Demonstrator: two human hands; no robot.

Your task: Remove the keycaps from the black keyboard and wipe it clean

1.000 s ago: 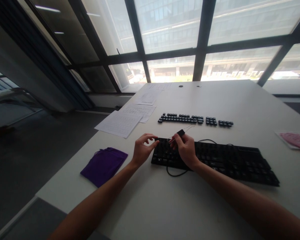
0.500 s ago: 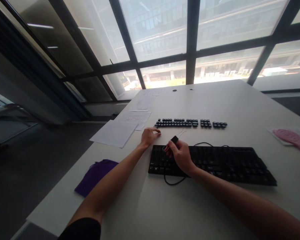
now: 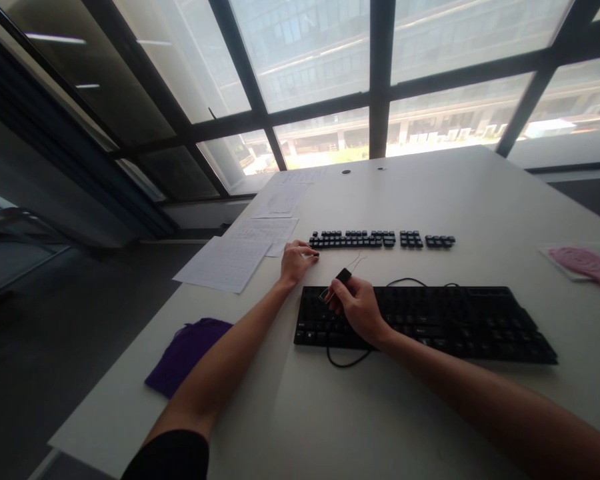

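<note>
The right hand (image 3: 359, 308) was closed around a small black keycap puller (image 3: 343, 275) just over the left end of the black keyboard (image 3: 445, 323), while the left hand (image 3: 296, 260), beyond the keyboard's far left corner, pinched a single dark keycap (image 3: 314, 254). That keycap sat at the left end of a row of loose keycaps (image 3: 380, 239) on the white tabletop (image 3: 430, 200) behind the keyboard. Left of the keyboard lay sheets of paper (image 3: 225, 263) and a purple pouch (image 3: 187, 353); far to its right, a pink brush (image 3: 585, 260).
</note>
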